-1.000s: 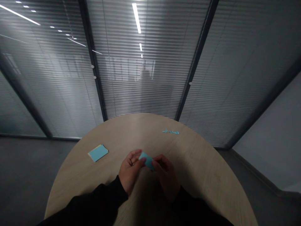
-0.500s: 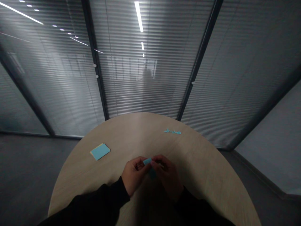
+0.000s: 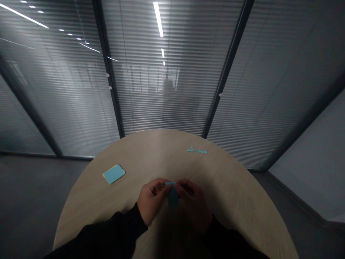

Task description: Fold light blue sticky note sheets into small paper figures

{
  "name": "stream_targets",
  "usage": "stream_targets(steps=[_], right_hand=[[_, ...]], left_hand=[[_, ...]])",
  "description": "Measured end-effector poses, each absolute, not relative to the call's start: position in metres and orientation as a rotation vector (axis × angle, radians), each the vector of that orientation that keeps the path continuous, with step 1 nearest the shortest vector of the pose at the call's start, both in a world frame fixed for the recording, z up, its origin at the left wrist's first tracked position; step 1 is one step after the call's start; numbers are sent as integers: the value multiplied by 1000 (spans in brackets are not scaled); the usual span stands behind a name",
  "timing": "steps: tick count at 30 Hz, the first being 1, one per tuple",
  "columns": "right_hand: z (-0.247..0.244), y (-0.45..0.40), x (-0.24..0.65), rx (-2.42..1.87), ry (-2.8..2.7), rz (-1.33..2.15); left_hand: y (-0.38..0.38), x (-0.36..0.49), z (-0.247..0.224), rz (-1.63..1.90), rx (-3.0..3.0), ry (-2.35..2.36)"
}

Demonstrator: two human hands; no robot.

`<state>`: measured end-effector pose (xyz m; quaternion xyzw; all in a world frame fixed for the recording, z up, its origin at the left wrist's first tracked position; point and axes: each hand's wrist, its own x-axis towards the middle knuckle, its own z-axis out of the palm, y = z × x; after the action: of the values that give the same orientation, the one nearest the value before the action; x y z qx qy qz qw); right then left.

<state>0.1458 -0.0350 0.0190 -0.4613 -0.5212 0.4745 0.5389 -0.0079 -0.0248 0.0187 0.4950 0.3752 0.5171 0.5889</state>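
A small piece of blue paper [image 3: 173, 198] hangs between my hands over the near part of the table, its upper edge pinched from both sides. My left hand [image 3: 153, 198] grips the left end of that edge between thumb and fingers. On the other side my right hand [image 3: 193, 201] pinches the right end, its fingertips close to those of the left. The paper's lower part is in shadow. At the left lies a stack of blue paper [image 3: 114, 174] with a yellowish sheet showing beneath. Small torn blue scraps [image 3: 197, 150] lie in a row at the back right.
The round wooden table [image 3: 156, 154] fills the lower middle. Behind it stand glass panels with blinds [image 3: 164, 111] and dark frames. Grey floor shows on both sides, and a pale wall [image 3: 312, 165] is at the right.
The paper between my hands has turned, so its upper part looks thinner and more of its lower part shows. Both hands have shifted only slightly.
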Motion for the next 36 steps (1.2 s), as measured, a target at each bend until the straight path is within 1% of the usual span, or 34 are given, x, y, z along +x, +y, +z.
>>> stream_targets(steps=[6, 15, 23, 36], right_hand=[[15, -31, 147, -1098, -1251, 1142], [25, -35, 144, -1096, -1204, 1202], [17, -32, 146, -1093, -1221, 1178], [18, -32, 145, -1087, -1202, 1188]], left_hand=[[-24, -8, 21, 1214, 1186, 877], [-23, -7, 19, 1223, 1144, 872], [-23, -7, 19, 1209, 1175, 876], [-24, -8, 22, 1215, 1227, 919]])
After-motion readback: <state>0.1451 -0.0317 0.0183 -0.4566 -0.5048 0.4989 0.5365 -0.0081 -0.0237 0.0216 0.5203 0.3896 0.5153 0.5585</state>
